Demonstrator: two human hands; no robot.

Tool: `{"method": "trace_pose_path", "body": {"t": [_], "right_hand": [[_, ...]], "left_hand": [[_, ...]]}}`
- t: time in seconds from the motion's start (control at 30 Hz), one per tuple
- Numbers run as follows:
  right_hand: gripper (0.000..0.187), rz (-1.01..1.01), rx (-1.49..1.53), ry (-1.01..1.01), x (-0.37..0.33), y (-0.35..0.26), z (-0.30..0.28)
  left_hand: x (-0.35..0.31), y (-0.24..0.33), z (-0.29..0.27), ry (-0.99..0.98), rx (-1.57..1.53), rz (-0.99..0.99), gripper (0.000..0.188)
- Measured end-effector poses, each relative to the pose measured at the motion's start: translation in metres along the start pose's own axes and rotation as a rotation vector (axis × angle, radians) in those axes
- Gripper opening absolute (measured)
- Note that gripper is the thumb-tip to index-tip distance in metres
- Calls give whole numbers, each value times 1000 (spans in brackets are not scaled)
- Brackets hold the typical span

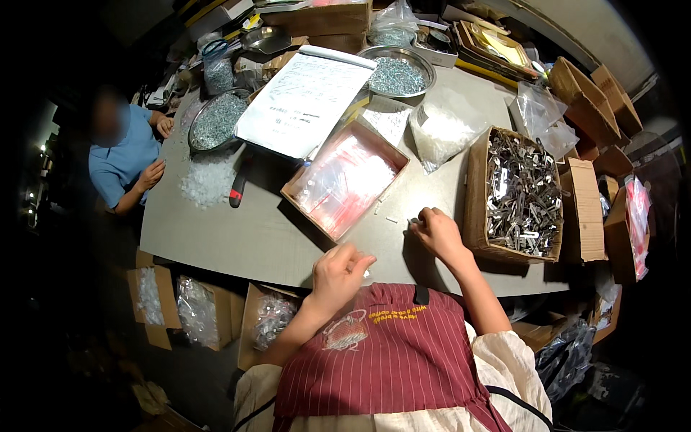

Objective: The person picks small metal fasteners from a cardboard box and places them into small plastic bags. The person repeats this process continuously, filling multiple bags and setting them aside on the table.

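Note:
Close to the table's front edge, my left hand (337, 273) is closed, with thumb and fingers pressed together. A small pale piece (368, 273) shows by its fingertips; its kind is too small to tell. My right hand (437, 232) rests just above the tabletop, left of a carton of metal clips (524, 198). Its fingers pinch a tiny thing (412, 222) that I cannot make out. A short white stick-like piece (391, 219) lies on the table between the hands. Beyond my left hand stands an open cardboard box (345, 180) holding clear and pink plastic bags.
A notepad (299, 104) leans across the table behind the box. Metal bowls of small silvery parts (397, 75) sit farther back. A red-and-black handled tool (237, 189) lies beside loose clear pieces (206, 180). A person in blue (128, 147) works at the left edge.

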State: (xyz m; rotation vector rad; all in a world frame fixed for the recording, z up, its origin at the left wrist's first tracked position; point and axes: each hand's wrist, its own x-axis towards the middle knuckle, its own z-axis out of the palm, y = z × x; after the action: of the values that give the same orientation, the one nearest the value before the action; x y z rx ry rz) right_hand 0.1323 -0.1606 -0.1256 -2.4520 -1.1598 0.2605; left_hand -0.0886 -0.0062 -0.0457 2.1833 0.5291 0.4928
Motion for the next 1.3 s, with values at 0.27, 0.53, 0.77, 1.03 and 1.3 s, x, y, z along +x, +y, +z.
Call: {"method": "trace_pose_path", "body": {"t": [0.27, 0.53, 0.77, 1.03, 1.3], "right_hand": [[15, -251, -15, 78, 26, -32, 12], [24, -343, -47, -99, 21, -33, 9], [27, -680, 224, 5, -10, -61, -51], [54, -430, 177, -246, -48, -57, -73], [43, -564, 245, -163, -71, -35, -72]], "left_hand": [[-2, -20, 19, -19, -190, -14, 13], [0, -23, 31, 40, 23, 27, 27], [4, -23, 43, -45, -98, 51, 31], [20, -12, 59, -78, 14, 304, 44], [26, -16, 81, -256, 80, 350, 31]]}}
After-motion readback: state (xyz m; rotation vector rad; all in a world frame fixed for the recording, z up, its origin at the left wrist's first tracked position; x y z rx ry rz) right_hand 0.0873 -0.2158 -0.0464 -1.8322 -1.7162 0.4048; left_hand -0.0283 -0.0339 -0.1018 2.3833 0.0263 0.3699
